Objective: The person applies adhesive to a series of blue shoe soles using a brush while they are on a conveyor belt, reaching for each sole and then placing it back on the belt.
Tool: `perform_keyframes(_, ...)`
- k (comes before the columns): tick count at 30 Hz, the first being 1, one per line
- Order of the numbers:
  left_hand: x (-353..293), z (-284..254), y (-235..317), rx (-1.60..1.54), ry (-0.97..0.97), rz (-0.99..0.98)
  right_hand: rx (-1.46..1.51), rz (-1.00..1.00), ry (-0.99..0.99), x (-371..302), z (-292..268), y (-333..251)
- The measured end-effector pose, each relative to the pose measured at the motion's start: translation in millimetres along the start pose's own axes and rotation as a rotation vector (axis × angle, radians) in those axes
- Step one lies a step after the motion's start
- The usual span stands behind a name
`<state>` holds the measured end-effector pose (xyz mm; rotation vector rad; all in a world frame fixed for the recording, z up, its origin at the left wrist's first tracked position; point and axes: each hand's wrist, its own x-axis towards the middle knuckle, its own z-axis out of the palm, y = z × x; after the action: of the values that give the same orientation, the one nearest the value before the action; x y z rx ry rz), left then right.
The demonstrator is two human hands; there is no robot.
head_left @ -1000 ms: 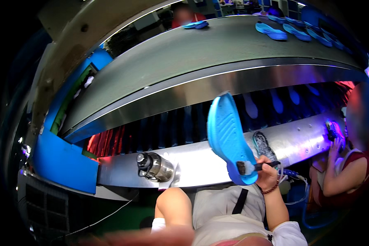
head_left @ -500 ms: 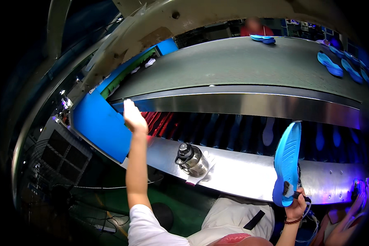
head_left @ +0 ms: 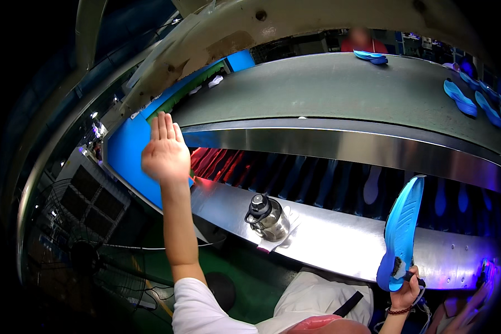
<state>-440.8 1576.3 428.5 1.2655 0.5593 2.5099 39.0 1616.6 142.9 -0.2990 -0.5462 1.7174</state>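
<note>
My left hand [head_left: 165, 150] is raised with flat, straight fingers held together, reaching toward the blue panel [head_left: 129, 161] at the left end of the conveyor and holding nothing. My right hand [head_left: 407, 288], low at the right, grips a blue shoe sole [head_left: 402, 231] by its lower end, together with a small dark brush handle. The sole stands nearly upright in front of the steel shelf [head_left: 339, 239].
A clear water bottle with a dark cap [head_left: 266, 216] stands on a white cloth on the steel shelf. Several blue soles [head_left: 460, 96] lie on the grey conveyor belt [head_left: 328, 89] above. A person in red stands beyond the belt. A fan [head_left: 89, 261] sits low left.
The view has swung left. My left arm rose from my lap and reached up to the blue panel. The sole in my right hand has shifted toward the right of the picture.
</note>
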Motion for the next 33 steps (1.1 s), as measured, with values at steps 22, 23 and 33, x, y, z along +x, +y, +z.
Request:
perform_keyframes(22,-136,165,-3,0.053,0.378,1.992,0.073,-0.011,0.020,-3,-6,1)
perform_keyframes(23,-147,163,-6,0.063,0.250,1.816,0.089,-0.013,0.012,-4,-5,1)
perform_keyframes(33,-149,156,-11,-0.252,-0.168,1.157,0.027,-0.019,-0.020,-4,3,-1)
